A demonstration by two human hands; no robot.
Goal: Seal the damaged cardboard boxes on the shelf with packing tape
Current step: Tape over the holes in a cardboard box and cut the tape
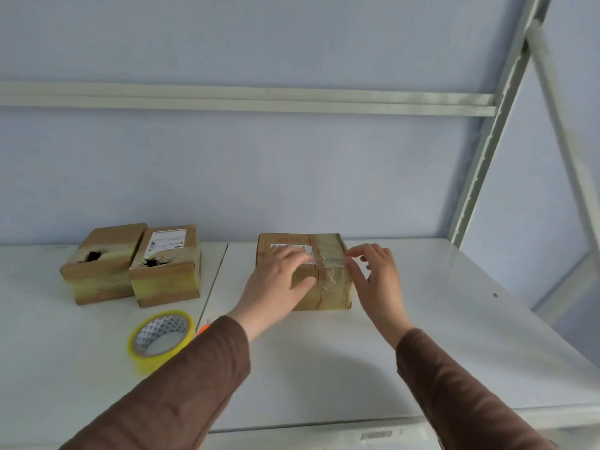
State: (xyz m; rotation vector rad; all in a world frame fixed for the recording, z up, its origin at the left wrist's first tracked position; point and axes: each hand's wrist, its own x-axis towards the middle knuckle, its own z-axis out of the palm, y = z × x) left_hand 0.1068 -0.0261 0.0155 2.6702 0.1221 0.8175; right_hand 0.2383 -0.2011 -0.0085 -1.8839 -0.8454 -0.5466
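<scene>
A taped cardboard box (331, 287) with a white label stands mid-shelf. My left hand (276, 284) lies flat on its top and front, fingers straight, pressing the tape down. At the box's right top edge my right hand (376, 280) touches it with thumb and fingertips; I cannot tell whether it pinches the tape. Two more boxes stand side by side at the left, one (100, 264) with a torn dark hole in its top edge, the other (165, 267) with a label and a similar hole. A roll of yellowish packing tape (160, 339) lies in front of them.
The white shelf board (422, 319) has a seam running just left of the middle box. A small orange object (204, 328) peeks out beside my left sleeve. A grey upright post (487, 151) and diagonal brace stand at the right; a crossbar runs along the wall above.
</scene>
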